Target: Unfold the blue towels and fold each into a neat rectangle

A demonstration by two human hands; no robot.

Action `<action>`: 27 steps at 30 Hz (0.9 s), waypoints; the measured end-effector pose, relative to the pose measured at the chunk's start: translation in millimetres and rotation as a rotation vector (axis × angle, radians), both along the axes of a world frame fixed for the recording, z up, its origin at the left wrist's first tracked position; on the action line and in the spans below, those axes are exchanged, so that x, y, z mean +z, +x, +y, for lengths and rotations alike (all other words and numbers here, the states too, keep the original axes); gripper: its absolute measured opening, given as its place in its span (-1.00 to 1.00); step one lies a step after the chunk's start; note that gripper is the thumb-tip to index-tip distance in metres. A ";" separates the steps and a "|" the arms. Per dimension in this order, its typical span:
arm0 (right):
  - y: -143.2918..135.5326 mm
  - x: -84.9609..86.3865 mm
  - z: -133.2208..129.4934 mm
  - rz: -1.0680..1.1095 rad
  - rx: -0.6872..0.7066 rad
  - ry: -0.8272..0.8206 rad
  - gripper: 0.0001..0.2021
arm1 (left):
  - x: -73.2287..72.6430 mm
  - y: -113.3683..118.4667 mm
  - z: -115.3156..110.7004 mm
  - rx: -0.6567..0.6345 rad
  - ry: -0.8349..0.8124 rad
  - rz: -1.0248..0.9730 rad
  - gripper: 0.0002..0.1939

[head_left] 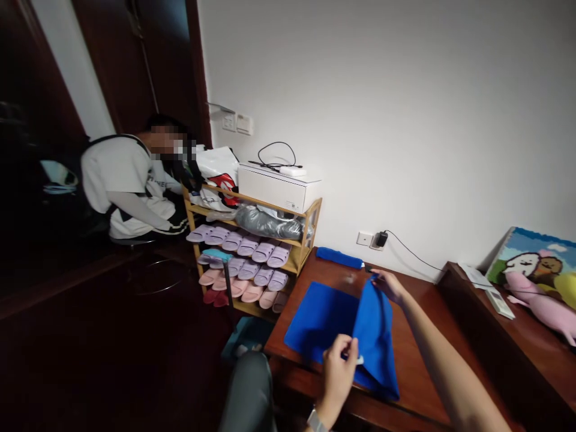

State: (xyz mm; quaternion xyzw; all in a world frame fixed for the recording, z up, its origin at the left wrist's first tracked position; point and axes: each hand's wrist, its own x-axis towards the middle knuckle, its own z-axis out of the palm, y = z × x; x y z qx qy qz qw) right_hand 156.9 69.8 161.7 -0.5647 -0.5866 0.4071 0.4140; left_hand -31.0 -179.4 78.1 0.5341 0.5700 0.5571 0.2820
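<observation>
Your left hand (pixel 338 367) and right hand (pixel 389 286) pinch the blue cloth (pixel 320 313) between their fingers; work looks midway, one side flat on the counter (pixel 425 327), the other raised

A white wall (pixel 382 120) spans the upper right, a dark wooden door (pixel 168 66) stands upper left, a shoe rack (pixel 297 259) sits mid-frame, and shadowed floor (pixel 90 354) fills the lower left.

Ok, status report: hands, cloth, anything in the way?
Left hand pinching cloth near end, right hand far end. Cloth partly raised, rest on table. Blue roll beyond, out of the way.
</observation>
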 end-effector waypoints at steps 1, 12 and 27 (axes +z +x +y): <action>-33.8 -5.9 10.9 -0.064 0.062 -0.022 -0.74 | -7.8 -24.9 2.0 0.086 -0.018 0.002 -0.48; -239.4 -113.4 19.8 -0.740 0.254 -0.031 -0.63 | -99.0 -161.6 24.0 0.440 -0.246 0.695 -0.75; -188.3 -69.8 19.4 -0.571 0.585 0.148 -0.76 | -85.0 -170.6 22.6 0.236 -0.465 0.574 -0.80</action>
